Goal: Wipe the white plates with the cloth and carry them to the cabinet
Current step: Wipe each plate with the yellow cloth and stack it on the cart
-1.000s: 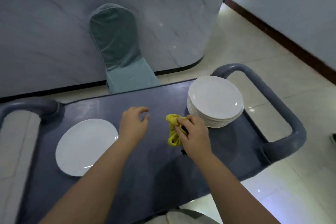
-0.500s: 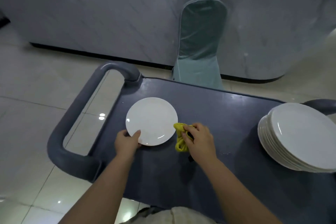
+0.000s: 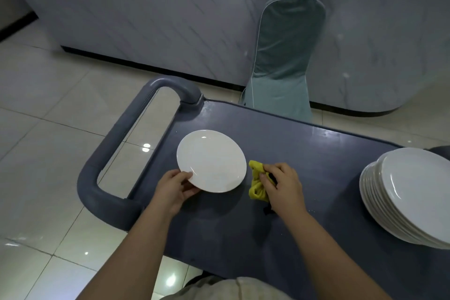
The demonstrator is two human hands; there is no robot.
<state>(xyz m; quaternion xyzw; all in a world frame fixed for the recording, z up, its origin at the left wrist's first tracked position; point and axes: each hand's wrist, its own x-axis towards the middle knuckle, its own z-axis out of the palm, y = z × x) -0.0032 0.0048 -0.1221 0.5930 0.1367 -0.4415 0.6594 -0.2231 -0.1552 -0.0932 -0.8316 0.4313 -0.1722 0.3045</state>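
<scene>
While the left hand (image 3: 174,187) pinches the near rim of the single white plate (image 3: 211,161), with the thumb on top and the other fingers (image 3: 192,190) curled under the edge, I judge that this grip is there to steady the plate, or to tip it up so that the cloth can reach it. The plate lies on the tabletop (image 3: 316,153) just beyond these fingers (whether its near edge is already lifted a little, I cannot tell).

On the other side, the right hand (image 3: 282,185) has its fingers (image 3: 267,175) curled tightly round the yellow cloth (image 3: 255,185), which is bunched into a small wad and rests on the tabletop under them. The wad sits just beside the right edge of the plate; I cannot say if it touches. To me this looks like the cloth held ready, short and firm, so that it does not drag when it goes over the white surface.

Well apart to the right of the right fingers stands the stack of white plates (image 3: 414,192), partly cut off by the edge of the view. I think it is kept aside so that one plate at a time has room between the two hands. Just left of the left fingers is the cart handle (image 3: 109,153), and far beyond the fingers a covered chair (image 3: 285,51). No cabinet is in view.
</scene>
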